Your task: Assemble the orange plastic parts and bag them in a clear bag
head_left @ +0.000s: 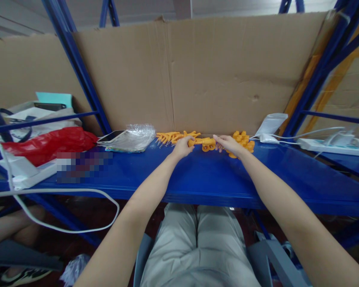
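Note:
An orange plastic toy piece point(205, 141) with round, wheel-like discs under it lies between my two hands at the back of the blue shelf. My left hand point(183, 147) is closed around its left end. At the right end are the bent, pinched fingers of my right hand point(227, 144); what they hold is too small to tell. Left of my left hand lies a pile of thin orange parts point(167, 137), with small dark coiled bits in front. A cluster of chunky orange parts point(242, 139) sits just behind and beside my right hand.
Cardboard point(212, 75) walls off the back. To the left are a stack of clear plastic bags point(134, 139), a red bag point(54, 143) and a white cable point(77, 230). A white adapter point(269, 138) and a power strip point(338, 145) are on the right. Another person's leg shows lower left.

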### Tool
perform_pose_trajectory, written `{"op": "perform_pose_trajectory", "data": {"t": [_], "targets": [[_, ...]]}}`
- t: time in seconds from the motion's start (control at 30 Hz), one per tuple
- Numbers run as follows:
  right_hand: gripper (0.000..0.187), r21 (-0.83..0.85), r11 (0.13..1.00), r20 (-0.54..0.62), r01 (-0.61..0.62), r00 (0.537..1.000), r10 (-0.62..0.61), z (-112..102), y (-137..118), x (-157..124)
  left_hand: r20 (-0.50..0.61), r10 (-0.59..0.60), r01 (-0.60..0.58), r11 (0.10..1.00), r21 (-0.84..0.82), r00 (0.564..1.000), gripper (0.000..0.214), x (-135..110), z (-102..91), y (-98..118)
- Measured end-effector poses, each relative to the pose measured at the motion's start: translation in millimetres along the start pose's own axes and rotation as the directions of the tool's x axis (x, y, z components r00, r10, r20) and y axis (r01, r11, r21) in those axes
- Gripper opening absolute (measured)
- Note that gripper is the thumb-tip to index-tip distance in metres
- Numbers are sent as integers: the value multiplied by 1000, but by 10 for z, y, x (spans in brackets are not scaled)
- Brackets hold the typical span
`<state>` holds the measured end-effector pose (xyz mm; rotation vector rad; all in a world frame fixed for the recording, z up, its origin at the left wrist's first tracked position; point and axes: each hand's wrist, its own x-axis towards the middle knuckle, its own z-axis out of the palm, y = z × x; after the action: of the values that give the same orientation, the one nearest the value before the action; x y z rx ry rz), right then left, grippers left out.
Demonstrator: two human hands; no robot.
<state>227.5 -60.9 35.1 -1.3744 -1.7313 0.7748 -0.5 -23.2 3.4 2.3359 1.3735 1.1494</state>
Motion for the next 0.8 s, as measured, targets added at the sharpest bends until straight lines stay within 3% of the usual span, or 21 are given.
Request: {"op": "perform_pose_trajectory", "data": {"t": [0.13,0.27,0.53,0.8], "targets": [[11,79,997,26,18,999,-20,-20,-29,-44,-9,-19,19,1000,11,1000,31,4,-11,-3],[8,112,994,99,17,995,-28,-62,2,-50,-2,1,-1,1000,13,1000,33,-5,-36,17],[42,38,997,74,66,995,-69,-56,17,-31,-12,29,-29,999,27,1000,31,-18,-76,53],[43,87,996,62,12,998,-17,8,42,16,-19,4,-3,999,54,1000,30,-30,-71,72]]}}
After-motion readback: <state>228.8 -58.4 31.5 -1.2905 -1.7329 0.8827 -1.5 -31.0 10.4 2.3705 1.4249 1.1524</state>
